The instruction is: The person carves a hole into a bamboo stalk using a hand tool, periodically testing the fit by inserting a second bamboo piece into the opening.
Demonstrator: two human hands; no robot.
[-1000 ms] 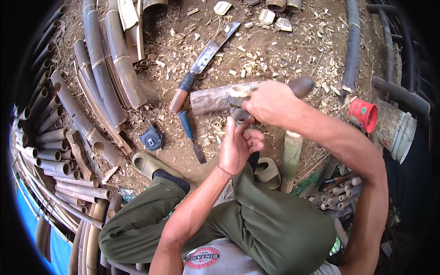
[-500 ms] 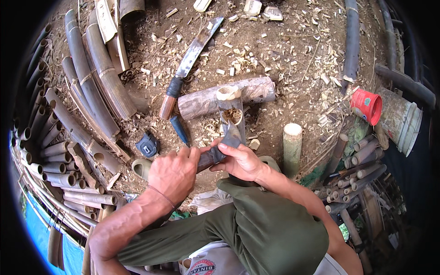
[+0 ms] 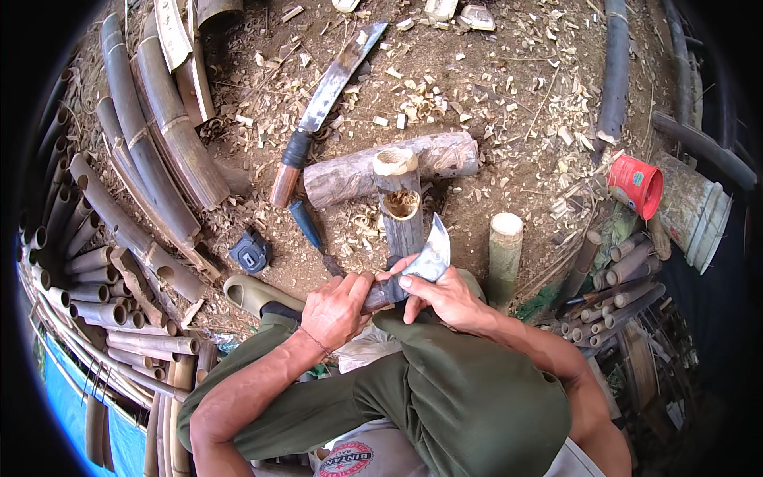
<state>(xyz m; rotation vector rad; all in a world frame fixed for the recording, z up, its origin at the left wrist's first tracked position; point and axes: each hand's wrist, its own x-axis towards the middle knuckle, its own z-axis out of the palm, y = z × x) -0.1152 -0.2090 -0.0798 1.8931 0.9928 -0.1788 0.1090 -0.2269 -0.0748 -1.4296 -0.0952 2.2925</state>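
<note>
Squatting on the dirt, the person grips a bamboo piece [image 3: 400,208] tight with the left hand [image 3: 335,308], while the right hand [image 3: 445,296] clasps a curved knife [image 3: 430,256] against it.

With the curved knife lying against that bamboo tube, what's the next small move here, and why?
Probably a short push of the curved steel knife blade along the upright bamboo tube with a hole in its side. The right hand presses the blade flat against the tube's lower part, the left hand grips the base, and pale shavings lie beside it.
</note>
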